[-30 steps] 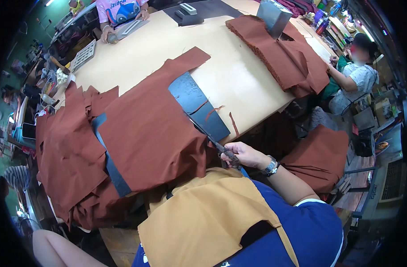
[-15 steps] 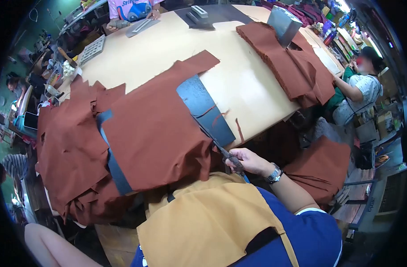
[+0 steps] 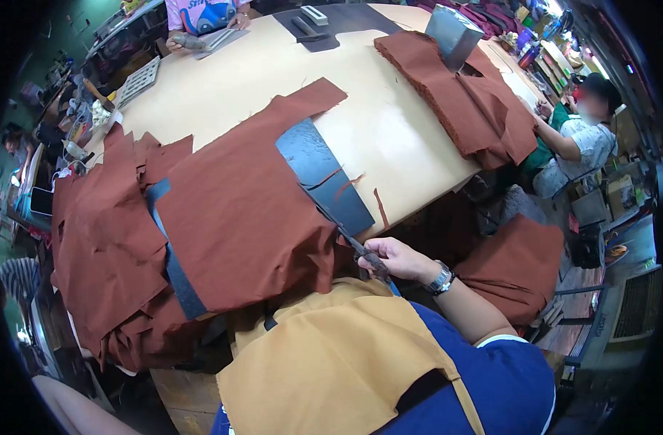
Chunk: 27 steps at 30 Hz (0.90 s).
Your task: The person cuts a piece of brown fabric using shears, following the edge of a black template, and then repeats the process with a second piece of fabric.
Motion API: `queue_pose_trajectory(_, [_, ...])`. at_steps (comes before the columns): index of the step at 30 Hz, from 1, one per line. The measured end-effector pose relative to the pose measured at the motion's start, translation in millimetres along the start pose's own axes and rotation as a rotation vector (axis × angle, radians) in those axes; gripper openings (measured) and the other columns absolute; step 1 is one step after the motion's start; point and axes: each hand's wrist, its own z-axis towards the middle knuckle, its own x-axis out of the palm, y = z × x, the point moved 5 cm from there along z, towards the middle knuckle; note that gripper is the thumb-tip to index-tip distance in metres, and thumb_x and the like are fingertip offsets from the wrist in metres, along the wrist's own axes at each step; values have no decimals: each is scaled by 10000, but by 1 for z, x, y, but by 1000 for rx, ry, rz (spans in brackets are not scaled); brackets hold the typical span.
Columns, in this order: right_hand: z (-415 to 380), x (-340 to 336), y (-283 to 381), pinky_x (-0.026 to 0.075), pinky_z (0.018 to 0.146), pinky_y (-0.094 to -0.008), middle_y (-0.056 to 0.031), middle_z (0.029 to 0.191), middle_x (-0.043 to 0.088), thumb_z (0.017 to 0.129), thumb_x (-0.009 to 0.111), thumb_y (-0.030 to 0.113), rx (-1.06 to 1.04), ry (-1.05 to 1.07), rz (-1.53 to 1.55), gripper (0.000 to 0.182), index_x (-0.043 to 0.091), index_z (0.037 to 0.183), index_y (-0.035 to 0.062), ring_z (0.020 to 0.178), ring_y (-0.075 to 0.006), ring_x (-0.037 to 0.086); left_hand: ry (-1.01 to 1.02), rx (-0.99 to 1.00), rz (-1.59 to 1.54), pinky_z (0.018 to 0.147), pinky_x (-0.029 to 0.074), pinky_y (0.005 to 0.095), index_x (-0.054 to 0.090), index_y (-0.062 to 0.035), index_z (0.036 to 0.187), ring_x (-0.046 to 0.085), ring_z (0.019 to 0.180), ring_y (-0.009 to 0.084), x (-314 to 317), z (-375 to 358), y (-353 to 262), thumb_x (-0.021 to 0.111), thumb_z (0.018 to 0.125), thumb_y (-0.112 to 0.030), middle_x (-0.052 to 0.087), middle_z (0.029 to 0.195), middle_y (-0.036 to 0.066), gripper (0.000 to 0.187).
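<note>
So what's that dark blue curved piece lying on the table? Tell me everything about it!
The dark curved piece looks like a stiff, flat, blue-black sheet, wider at its far end. It lies on the tan table, its left edge against the rust-brown cloth. Thin brown scraps rest on it. Near the right hand, scissors meet its narrow end.

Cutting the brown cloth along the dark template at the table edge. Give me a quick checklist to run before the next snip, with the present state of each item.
1. Scissors gripped in the right hand: ok.
2. Blades lined up along the edge of the dark template: ok, as far as the view shows.
3. Left hand clear of the blades: cannot tell, it is not in view.
4. Brown cloth lying flat at the cut: not ok, it bunches and hangs over the table edge.
5. Loose cloth strips off the cutting line: ok, they lie beside it.
</note>
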Motion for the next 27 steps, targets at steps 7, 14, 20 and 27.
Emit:
queue_pose_trajectory(7, [2, -1, -4, 404, 577, -211, 56, 702, 531, 885, 678, 345, -20, 3, -1, 287, 558, 817, 93, 634, -32, 488, -3, -22, 8, 1110, 213, 535, 470, -82, 1343, 313, 1374, 323, 1, -4, -2, 548, 909, -318, 434, 1415, 159, 499])
queue_pose_trajectory(14, [-3, 0, 2, 425, 590, -203, 60, 709, 536, 890, 678, 297, -9, -6, 33, 254, 556, 802, 93, 643, -24, 502, -13, -35, -13, 1111, 213, 535, 458, -85, 1357, 301, 1381, 321, 2, -4, -4, 549, 909, -328, 428, 1421, 158, 517])
queue_pose_trajectory(20, [-2, -2, 0, 412, 575, -200, 46, 712, 545, 890, 670, 325, -28, -1, 26, 272, 558, 822, 86, 628, -31, 507, -32, -30, -20, 1111, 212, 536, 448, -88, 1369, 291, 1388, 320, -1, -3, -5, 551, 909, -337, 423, 1427, 157, 533])
queue_pose_trajectory(27, [-14, -3, 7, 478, 592, -229, 2, 766, 569, 918, 615, 300, 13, -21, 275, 253, 582, 906, 50, 628, -83, 547, -419, -253, 4, 1112, 212, 536, 436, -91, 1383, 280, 1396, 318, -16, -33, 43, 552, 910, -348, 418, 1433, 156, 551])
